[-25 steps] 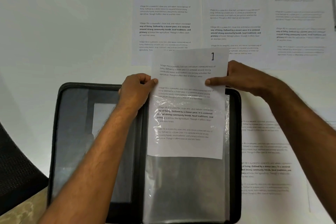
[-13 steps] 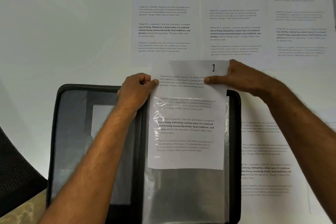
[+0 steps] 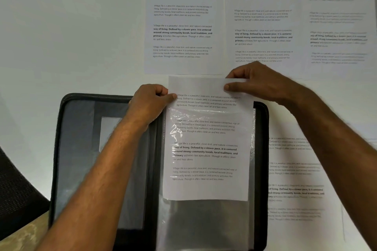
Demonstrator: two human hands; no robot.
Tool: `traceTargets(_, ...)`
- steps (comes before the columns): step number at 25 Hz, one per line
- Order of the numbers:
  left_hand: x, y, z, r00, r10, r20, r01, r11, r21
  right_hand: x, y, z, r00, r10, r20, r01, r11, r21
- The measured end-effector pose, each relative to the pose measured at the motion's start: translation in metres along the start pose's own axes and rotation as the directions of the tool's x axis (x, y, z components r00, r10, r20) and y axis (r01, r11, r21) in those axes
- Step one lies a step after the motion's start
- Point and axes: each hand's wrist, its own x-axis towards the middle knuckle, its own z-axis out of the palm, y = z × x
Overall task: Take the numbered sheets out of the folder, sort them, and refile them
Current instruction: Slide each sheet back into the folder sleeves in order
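My L hand sits at the top-left of the clear sleeve, fingers curled, thumb tip pressed on the left edge of the sheet right where it enters the sleeve mouth; looks like I'm pinching the sleeve's top corner w/ the paper, but can't tell exactly which layer the fingers have. My R hand pinches the sheet's top-right corner, thumb on the front face, other fingers curled behind, so the page number up there is covered. The sheet is partway down inside the sleeve: top strip w/ the first text block sticks out above the sleeve mouth, the rest shows thru the glossy plastic, bottom edge about two-thirds of the way down the sleeve. The sleeve lies on the right half of the open black zip folder, which is flat on the white table; the left half shows a dark inner cover w/ a pocket, my L forearm crossing over it. Beyond the folder, three sheets lie side by side in a row: sheet 2 just above the one I'm holding, sheet 3 next to it, its lower edge under my R hand, and sheet 4 far right, blurry. Another printed sheet lies to the right of the folder, partly under my R forearm; its number isn't visible. A dark chair shows at the lower left.
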Motion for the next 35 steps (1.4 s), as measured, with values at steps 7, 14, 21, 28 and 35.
traceTargets(7,-0.002,0.005,0.000,0.999,-0.005,-0.034,0.003,0.999,-0.048,0.006,-0.005,-0.003,0.977,0.057,0.206,-0.026,0.988,-0.151)
traceTargets(14,-0.006,0.009,-0.008,0.995,0.006,0.100,-0.015,0.996,0.083,0.015,-0.011,0.012,0.984,-0.037,0.174,0.061,0.989,-0.135)
traceTargets(21,-0.009,0.005,-0.006,0.995,0.070,0.072,-0.075,0.995,0.069,0.017,-0.018,0.021,0.950,0.041,0.309,0.049,0.960,-0.277)
traceTargets(28,-0.007,0.001,-0.012,0.962,0.138,0.235,-0.177,0.972,0.154,0.016,-0.034,0.041,0.925,0.095,0.367,0.071,0.907,-0.415)
traceTargets(35,-0.010,-0.004,-0.010,0.972,0.171,0.163,-0.207,0.949,0.239,0.012,-0.046,0.056,0.908,0.167,0.385,0.063,0.853,-0.519)
